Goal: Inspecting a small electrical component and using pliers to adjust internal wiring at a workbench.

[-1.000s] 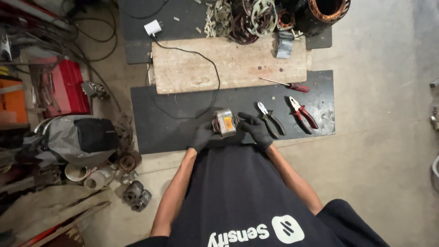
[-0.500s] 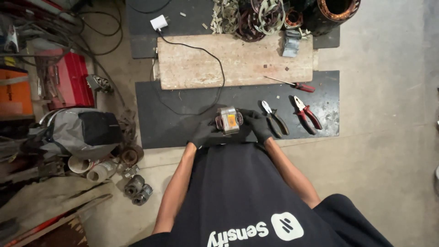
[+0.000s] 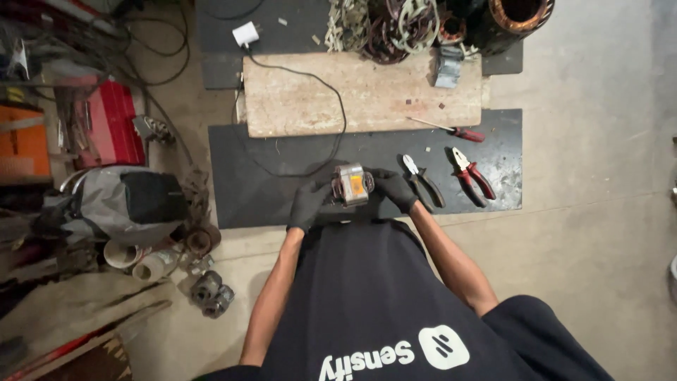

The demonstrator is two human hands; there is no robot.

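Over the dark rubber floor mat (image 3: pixel 268 176), black-gloved left hand (image 3: pixel 309 203) and right hand (image 3: pixel 395 189) both closed around a small grey metal motor part with orange winding (image 3: pixel 352 184), its underside hidden, black-handled pliers (image 3: pixel 422 180) just beside.

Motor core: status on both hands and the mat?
Left hand and right hand, gloved, both grip small motor core over black mat. Two pliers and screwdriver lie right, untouched.
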